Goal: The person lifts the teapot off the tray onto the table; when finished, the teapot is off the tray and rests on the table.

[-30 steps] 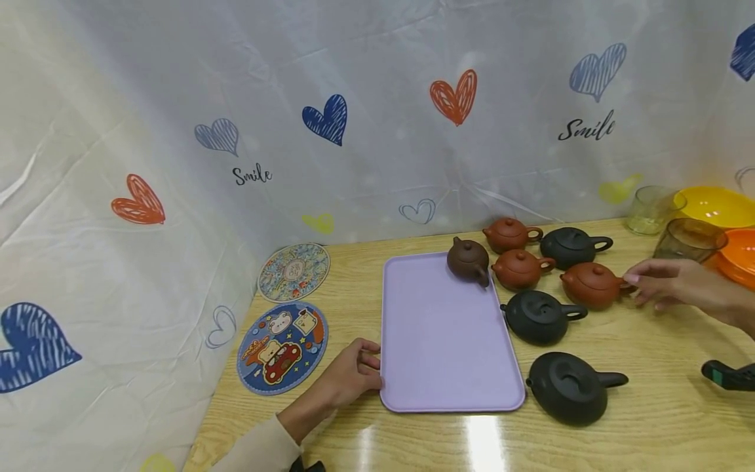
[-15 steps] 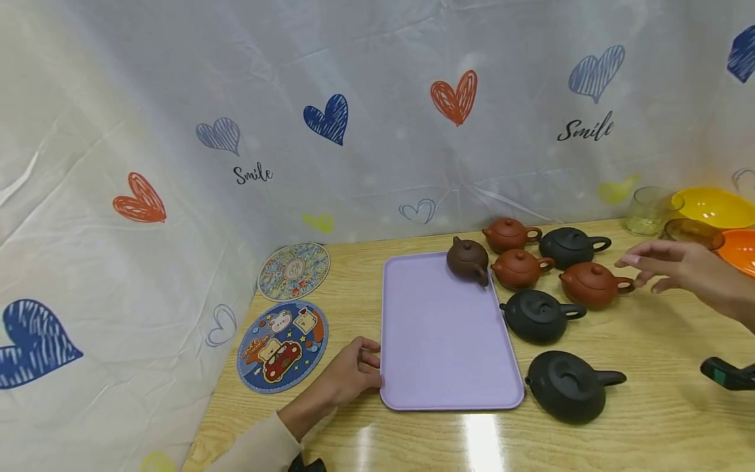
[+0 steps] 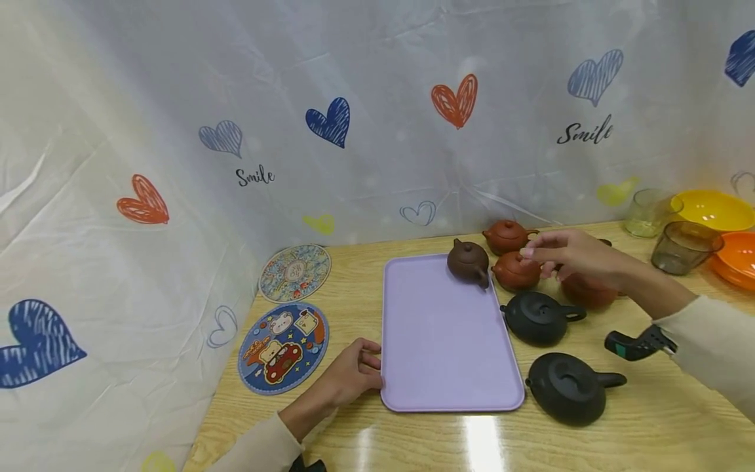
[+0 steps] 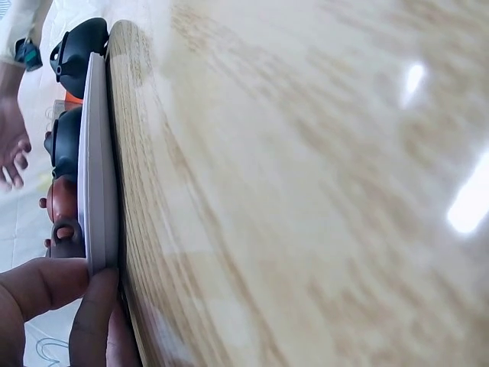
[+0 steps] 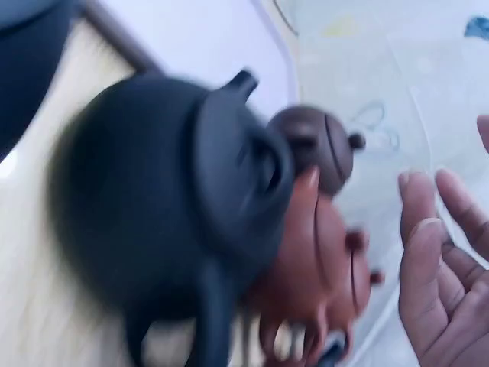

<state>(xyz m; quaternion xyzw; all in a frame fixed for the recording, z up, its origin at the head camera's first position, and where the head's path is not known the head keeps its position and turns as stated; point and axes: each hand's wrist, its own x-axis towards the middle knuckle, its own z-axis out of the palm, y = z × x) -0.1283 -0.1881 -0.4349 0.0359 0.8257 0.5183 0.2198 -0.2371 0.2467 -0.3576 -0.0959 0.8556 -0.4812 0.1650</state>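
In the head view my left hand (image 3: pixel 352 372) is at the left edge of a lilac rectangular tray (image 3: pixel 445 341), its fingertips gripping the rim. The left wrist view shows thumb and fingers about the tray edge (image 4: pixel 98 176). My right hand (image 3: pixel 572 254) is in the air over the teapots, fingers loosely bent, holding nothing. Below it are a small red-brown teapot (image 3: pixel 516 271) and a larger reddish teapot (image 3: pixel 590 292), partly hidden by the hand. A dark brown teapot (image 3: pixel 467 261) sits at the tray's far right corner, its handle across the rim.
Right of the tray stand a black teapot (image 3: pixel 538 318), a larger black teapot (image 3: pixel 567 388) and a red teapot (image 3: pixel 508 236) at the back. Glasses (image 3: pixel 684 246), a yellow bowl (image 3: pixel 715 208) and an orange bowl (image 3: pixel 737 259) are far right. Two round mats (image 3: pixel 283 347) lie left.
My right hand has let go of the reddish teapot's handle, lifted, and moved left over the red-brown teapots. The left hand and the tray have stayed in place.
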